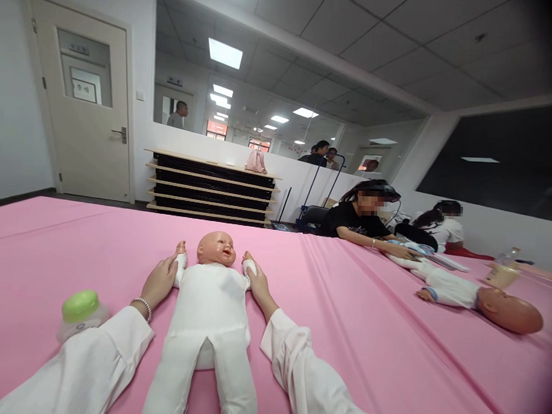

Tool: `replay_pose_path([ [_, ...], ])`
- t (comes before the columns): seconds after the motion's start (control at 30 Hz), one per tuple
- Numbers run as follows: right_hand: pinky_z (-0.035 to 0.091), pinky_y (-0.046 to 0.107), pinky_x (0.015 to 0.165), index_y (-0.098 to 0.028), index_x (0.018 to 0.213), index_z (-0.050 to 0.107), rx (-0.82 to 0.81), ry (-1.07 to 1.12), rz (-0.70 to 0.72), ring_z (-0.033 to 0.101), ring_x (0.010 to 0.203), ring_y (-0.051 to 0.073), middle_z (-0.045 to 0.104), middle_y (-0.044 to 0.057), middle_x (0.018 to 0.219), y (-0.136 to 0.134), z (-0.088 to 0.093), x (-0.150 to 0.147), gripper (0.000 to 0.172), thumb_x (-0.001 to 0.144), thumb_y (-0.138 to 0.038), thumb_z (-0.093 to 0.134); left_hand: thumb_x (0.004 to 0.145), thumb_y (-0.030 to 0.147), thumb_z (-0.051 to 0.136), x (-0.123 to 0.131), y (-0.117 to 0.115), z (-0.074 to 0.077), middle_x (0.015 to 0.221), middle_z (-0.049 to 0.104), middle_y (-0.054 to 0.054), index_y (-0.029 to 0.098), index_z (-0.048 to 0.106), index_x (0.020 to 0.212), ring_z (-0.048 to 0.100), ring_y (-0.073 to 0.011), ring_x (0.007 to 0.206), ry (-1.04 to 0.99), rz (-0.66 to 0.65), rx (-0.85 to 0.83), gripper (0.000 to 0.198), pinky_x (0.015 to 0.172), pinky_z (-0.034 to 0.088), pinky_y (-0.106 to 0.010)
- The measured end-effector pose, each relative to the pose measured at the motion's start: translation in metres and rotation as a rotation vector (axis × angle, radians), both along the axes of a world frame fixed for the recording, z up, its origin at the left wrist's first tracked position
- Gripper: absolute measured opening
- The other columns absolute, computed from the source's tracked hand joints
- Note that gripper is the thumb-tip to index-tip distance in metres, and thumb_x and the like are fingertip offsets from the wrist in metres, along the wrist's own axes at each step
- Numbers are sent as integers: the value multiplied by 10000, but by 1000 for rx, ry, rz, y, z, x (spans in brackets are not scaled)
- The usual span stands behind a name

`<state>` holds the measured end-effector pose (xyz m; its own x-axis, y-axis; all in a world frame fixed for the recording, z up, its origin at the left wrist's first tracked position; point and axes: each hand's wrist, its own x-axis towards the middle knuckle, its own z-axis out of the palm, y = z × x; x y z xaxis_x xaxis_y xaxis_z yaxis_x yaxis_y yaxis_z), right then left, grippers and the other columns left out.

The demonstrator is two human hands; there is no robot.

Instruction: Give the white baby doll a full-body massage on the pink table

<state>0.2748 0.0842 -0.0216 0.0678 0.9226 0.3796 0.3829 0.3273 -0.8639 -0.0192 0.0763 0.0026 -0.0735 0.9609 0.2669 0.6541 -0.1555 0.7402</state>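
Note:
A baby doll (211, 307) with a white cloth body lies on its back on the pink-covered table (326, 329), head away from me and legs toward me. Both its arms are bent upward beside the head. My left hand (159, 280), with a beaded bracelet at the wrist, is closed around the doll's arm on the left side. On the other side, my right hand (259, 285) grips the other arm, its thumb along the white sleeve. The palm sides of both hands are hidden.
Left of my left forearm stands a jar with a green lid (80, 306). To the right, a co-worker (361, 216) handles a second doll (454, 287) near a bottle of yellowish liquid (502, 269). Stacked boards (213, 183) carrying a pink backpack (256, 161) stand beyond the table.

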Motion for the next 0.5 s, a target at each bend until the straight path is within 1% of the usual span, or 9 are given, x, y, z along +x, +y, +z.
replay_pose_path([
  [0.1,383,-58,912,-112,1413,353,-7,-3,-3,386,1102,-71,302,30,1208,-2,0,0,689,845,-499,388,816,439,214,0,-2,1,1159,546,-95,187,463,1230,482,-222,1100,-3,-1,-10,545,945,386,-378],
  [0.27,381,-74,839,-96,1383,383,-30,8,-20,403,1070,-74,311,30,1201,0,-2,2,710,825,-535,400,816,434,201,0,-4,2,1198,523,-103,174,449,1251,466,-225,1123,0,-10,-29,564,978,362,-381],
  [0.5,374,-78,844,-74,1374,390,-20,18,-30,389,1092,-66,302,40,1208,0,-4,2,710,823,-521,397,819,430,198,-1,-4,2,1219,511,-109,179,418,1284,461,-234,1143,10,-11,-28,573,976,365,-385],
])
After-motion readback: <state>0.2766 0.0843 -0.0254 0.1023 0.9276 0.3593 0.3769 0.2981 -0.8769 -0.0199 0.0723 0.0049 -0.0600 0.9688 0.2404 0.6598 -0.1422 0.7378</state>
